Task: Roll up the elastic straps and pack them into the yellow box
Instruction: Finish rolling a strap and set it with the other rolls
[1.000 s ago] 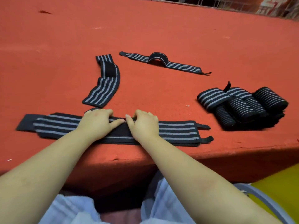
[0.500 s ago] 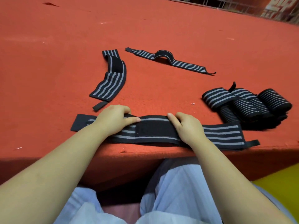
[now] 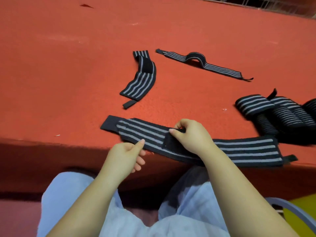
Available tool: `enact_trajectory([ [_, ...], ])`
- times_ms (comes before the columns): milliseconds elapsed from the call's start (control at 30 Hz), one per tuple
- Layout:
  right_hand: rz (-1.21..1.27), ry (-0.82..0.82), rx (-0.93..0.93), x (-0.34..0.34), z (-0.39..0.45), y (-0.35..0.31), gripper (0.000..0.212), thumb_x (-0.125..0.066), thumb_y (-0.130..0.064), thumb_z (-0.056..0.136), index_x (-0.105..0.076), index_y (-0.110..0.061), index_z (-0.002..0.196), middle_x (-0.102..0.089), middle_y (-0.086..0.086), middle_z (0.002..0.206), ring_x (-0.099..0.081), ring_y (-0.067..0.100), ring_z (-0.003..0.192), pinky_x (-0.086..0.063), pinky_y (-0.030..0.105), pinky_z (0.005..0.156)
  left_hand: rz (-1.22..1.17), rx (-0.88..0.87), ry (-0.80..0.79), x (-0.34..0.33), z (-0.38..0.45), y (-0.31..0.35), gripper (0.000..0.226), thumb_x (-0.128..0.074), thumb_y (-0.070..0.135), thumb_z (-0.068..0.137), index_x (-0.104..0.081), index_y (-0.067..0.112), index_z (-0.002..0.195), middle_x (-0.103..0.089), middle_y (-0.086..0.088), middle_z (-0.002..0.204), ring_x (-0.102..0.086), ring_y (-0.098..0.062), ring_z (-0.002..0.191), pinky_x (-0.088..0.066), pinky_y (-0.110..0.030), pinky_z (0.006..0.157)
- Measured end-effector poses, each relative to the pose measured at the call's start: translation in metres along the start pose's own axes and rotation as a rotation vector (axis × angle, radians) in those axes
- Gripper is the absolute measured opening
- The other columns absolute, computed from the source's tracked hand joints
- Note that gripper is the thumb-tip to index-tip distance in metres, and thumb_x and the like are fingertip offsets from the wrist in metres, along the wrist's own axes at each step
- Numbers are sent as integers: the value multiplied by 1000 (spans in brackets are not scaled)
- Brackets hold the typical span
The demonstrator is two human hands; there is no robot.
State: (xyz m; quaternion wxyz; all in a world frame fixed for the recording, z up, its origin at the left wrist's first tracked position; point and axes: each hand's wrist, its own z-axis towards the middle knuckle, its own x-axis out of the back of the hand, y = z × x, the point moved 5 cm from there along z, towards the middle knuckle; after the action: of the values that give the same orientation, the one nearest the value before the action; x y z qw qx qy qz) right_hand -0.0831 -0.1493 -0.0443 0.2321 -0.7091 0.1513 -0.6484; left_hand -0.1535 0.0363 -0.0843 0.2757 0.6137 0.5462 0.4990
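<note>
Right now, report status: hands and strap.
Right hand pinching near strap mid-length. Left hand loosely curled at strap's near edge, grip unclear. Strap flat, unrolled. Nothing in the way.

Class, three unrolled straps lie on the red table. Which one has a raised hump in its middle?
The far strap, the thinnest-looking one at the back. It arches up mid-length, while the curved strap and the strap under the hands lie flat.

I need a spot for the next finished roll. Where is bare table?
Bare red table lies left of the curved strap and behind the humped strap. Crowded: the rolled straps at right, and the front edge under both hands' strap.
</note>
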Motion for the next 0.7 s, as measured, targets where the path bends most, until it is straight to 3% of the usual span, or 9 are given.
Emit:
enact_trajectory([
  [167, 334, 8, -69, -9, -19, -3, 19, -61, -35, 89, -63, -19, 79, -67, -4, 76, -62, 14, 74, -49, 31, 72, -387, 118, -1, -5, -1, -1, 30, -46, 29, 98, -61, 9, 82, -70, -11, 72, -68, -16, 57, -54, -28, 55],
  [233, 494, 4, -61, -23, -31, -6, 19, -61, -31, 90, -60, -17, 76, -60, -9, 62, -55, 6, 59, -44, 28, 63, -500, 69, 30, -4, -1, 2, 23, -44, 25, 99, -62, 14, 89, -71, -9, 85, -71, -19, 72, -56, -30, 60],
  [300, 592, -10, -24, -41, -46, -9, 20, -59, -27, 92, -52, -19, 75, -46, -12, 49, -39, 2, 46, -35, 27, 55, -493, 5, 116, 2, 3, 3, 24, -41, 26, 100, -62, 18, 92, -71, -6, 97, -68, -21, 89, -56, -37, 77],
  [367, 646, -61, 15, -57, -58, -8, 20, -56, -27, 94, -47, -19, 77, -37, -10, 47, -32, 3, 45, -31, 28, 54, -447, -62, 161, 6, 8, 8, 24, -40, 31, 100, -63, 21, 98, -69, -3, 106, -64, -21, 102, -48, -44, 95],
  [467, 689, -100, 62, -61, -64, -10, 20, -54, -36, 93, -48, -23, 79, -40, -9, 53, -37, 6, 50, -35, 34, 56, -383, -177, 125, 4, 7, 22, 20, -40, 27, 100, -60, 26, 99, -68, 1, 103, -64, -18, 101, -48, -39, 93],
  [567, 804, 38, 79, -40, -51, -12, 27, -55, -53, 84, -55, -26, 81, -56, -1, 68, -54, 15, 65, -46, 42, 66, -339, -299, -105, -14, 5, 30, 20, -43, 17, 99, -60, 23, 105, -70, 0, 104, -66, -16, 100, -49, -37, 91],
  [633, 823, 173, 71, -25, -35, -6, 17, -56, -42, 91, -59, -25, 90, -63, -7, 82, -60, 10, 76, -48, 34, 74, -285, -341, -226, -30, 6, 30, 21, -45, 12, 98, -60, 23, 109, -70, 1, 107, -65, -14, 103, -48, -38, 95],
  [700, 791, 230, 59, -18, -20, -1, 13, -52, -29, 95, -59, -19, 99, -65, -6, 91, -62, 11, 87, -48, 33, 81, -205, -365, -243, -39, 12, 36, 19, -47, 14, 97, -58, 22, 111, -69, 1, 107, -65, -12, 102, -48, -40, 96],
])
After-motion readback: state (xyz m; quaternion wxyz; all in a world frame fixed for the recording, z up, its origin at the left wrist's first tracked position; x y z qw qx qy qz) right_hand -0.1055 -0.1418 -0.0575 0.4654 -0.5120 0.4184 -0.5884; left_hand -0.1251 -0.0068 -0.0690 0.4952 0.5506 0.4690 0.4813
